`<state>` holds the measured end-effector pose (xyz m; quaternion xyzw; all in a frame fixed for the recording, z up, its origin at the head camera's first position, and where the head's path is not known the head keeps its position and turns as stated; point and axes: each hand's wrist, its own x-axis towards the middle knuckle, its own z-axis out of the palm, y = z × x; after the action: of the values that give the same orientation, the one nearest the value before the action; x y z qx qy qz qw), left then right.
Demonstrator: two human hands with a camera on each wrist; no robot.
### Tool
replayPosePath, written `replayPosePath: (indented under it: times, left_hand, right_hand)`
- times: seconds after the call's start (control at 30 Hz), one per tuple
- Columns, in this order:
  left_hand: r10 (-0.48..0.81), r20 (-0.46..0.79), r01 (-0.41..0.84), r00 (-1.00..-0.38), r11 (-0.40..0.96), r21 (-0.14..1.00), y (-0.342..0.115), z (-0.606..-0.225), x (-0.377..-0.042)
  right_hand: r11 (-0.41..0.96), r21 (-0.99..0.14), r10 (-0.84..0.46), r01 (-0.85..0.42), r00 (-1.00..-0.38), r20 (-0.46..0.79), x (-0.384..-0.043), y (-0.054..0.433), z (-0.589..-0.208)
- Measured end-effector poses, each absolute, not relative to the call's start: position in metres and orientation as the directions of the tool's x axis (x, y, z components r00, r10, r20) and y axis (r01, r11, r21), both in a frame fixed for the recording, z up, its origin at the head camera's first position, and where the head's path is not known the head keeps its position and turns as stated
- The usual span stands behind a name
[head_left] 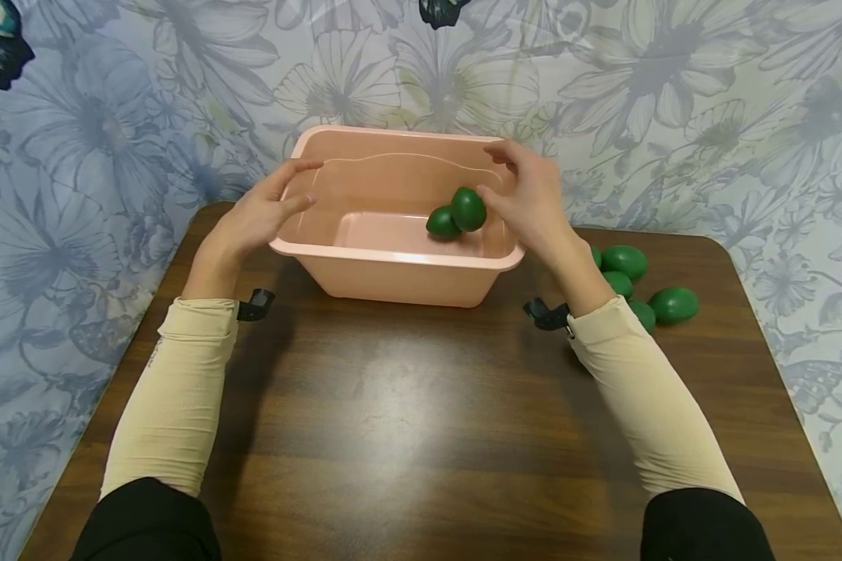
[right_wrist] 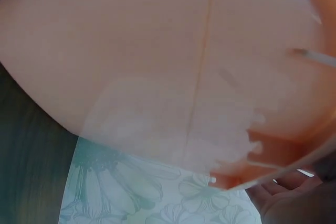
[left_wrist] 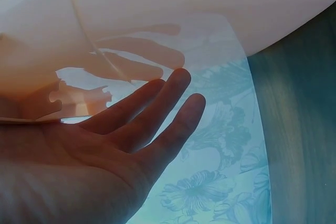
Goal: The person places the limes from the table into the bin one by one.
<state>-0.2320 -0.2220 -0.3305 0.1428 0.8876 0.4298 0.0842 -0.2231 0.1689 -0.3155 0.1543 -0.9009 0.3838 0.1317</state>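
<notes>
In the head view a peach-pink plastic basin [head_left: 396,280] is at the back of the table, with a person's hand at each end. The left hand [head_left: 256,214] holds its left rim, thumb and index finger over the edge; the left wrist view has other fingers [left_wrist: 173,124] stretched outside the wall. At the opposite end the right hand [head_left: 529,191] grips the rim; some of its fingers [right_wrist: 294,182] show bent below it in the right wrist view. Inside the basin sit two glossy dark green fruits, like limes: a front one [head_left: 468,209] overlapping a lower one [head_left: 443,224], close to the right thumb.
Several more green fruits [head_left: 624,261] lie on the brown wooden table [head_left: 393,436] beside the right forearm, which partly hides them. Flowered wallpaper [head_left: 673,117] rises directly behind the table. Black straps [head_left: 256,305] stick out at both wrists.
</notes>
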Motion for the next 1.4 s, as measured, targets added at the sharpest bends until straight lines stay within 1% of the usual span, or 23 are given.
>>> replayPosePath:
  times: [0.17, 0.33, 0.47, 0.93, 1.2, 1.4]
  left_hand:
    - [0.330, -0.022, 0.188, -0.944, 0.591, 0.785, -0.220, -0.330, -0.232]
    - [0.330, -0.023, 0.189, -0.944, 0.597, 0.780, -0.220, -0.331, -0.232]
    - [0.324, -0.022, 0.186, -0.946, 0.595, 0.782, -0.222, -0.332, -0.231]
    - [0.342, -0.013, 0.205, -0.940, 0.593, 0.779, -0.221, -0.332, -0.233]
    - [0.340, -0.010, 0.206, -0.940, 0.593, 0.779, -0.222, -0.332, -0.232]
    - [0.341, -0.004, 0.211, -0.940, 0.589, 0.780, -0.220, -0.332, -0.231]
  right_hand:
    - [0.600, -0.694, -0.110, -0.398, -0.900, 0.422, -0.217, 0.180, -0.317]
    - [0.579, -0.722, -0.051, -0.380, -0.900, 0.433, -0.208, 0.195, -0.319]
    - [0.587, -0.722, -0.036, -0.366, -0.903, 0.428, -0.201, 0.208, -0.324]
    - [0.654, -0.720, 0.052, -0.231, -0.936, 0.347, -0.187, 0.258, -0.344]
    - [0.659, -0.734, 0.106, -0.163, -0.946, 0.305, -0.186, 0.287, -0.362]
    - [0.694, -0.713, 0.136, -0.097, -0.956, 0.262, -0.177, 0.315, -0.374]
